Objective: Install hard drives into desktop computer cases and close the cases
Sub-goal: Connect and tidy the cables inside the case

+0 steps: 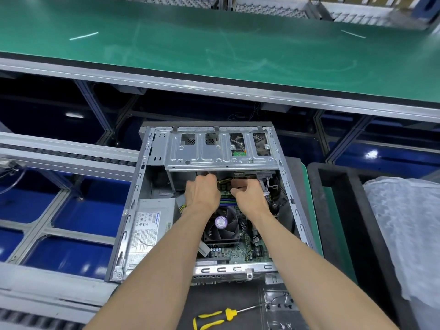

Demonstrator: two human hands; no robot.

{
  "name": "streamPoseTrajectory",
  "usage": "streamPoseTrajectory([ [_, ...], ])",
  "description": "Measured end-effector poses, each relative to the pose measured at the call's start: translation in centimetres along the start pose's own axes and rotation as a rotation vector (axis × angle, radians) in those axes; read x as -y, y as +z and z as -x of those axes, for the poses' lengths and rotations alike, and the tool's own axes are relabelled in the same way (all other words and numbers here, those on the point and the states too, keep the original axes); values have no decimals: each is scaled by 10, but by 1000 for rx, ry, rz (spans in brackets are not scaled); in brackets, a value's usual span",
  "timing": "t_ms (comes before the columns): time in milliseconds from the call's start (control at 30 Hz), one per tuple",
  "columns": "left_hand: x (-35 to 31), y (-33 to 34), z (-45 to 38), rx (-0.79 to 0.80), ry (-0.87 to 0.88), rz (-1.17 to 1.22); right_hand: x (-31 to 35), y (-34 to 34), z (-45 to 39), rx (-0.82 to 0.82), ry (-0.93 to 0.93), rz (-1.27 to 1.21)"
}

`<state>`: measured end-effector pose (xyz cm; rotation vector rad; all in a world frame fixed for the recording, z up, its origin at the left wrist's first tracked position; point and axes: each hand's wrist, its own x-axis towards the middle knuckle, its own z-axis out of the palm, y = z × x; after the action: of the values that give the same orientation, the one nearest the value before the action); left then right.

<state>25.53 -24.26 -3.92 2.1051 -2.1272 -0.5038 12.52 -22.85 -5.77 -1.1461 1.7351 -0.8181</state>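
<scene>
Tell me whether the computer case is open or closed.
Open. The computer case has no side panel on: its CPU fan, power supply and drive cage are exposed, and both hands reach inside.

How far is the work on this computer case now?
Done: a drive sits in the bay, its green board showing. In hand: both hands, left and right, work at the cables under it. Left: the case is open; the screwdriver lies unused.

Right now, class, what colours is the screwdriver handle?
Yellow and black, on the screwdriver; head view shows it.
</scene>
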Motion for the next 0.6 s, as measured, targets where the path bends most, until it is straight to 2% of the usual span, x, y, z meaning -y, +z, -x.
streamPoseTrajectory([
  [100,-2,0,-3,43,-21,84,1,1,-1,4,-9,-9],
  [267,-3,5,-6,1,-41,146,0,1,-2,18,-3,1],
  [600,-2,8,-10,-57,-45,103,1,0,-2,54,3,-12],
])
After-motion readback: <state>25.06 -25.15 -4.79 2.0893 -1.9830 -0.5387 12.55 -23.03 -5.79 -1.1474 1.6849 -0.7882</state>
